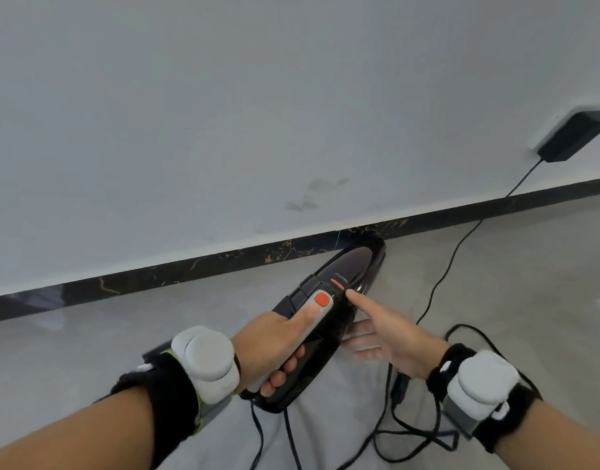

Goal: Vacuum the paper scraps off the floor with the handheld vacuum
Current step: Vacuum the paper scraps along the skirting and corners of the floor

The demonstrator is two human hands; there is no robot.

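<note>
Black handheld vacuum, held low above the grey floor, nose aimed at the dark marbled skirting board under the white wall. Left hand clamped round the grey handle, thumb laid along the top with its orange nail just short of the orange switch. Right hand not gripping anything: forefinger stretched out, tip touching the body right beside that switch, the other fingers loosely spread under the casing. Likely step: switching the motor on. Best done with the left grip kept firm so the body does not twist, a short deliberate slide or press of the forefinger on the orange part, then the right hand drawn clear and the nose lowered flat to the floor. Worth minding the black cord, running from the plug adapter on the wall down into loose coils by the right wrist, easy to snag or drag under the nozzle. Grey-and-white wrist devices strapped on both forearms. No paper scraps visible anywhere on the floor shown; perhaps outside the view. Nozzle mouth hidden behind the vacuum's own nose. Whether the switch slides or presses, and whether the motor runs, impossible to tell. Small pale mark at the right edge too cut off to identify.
</note>
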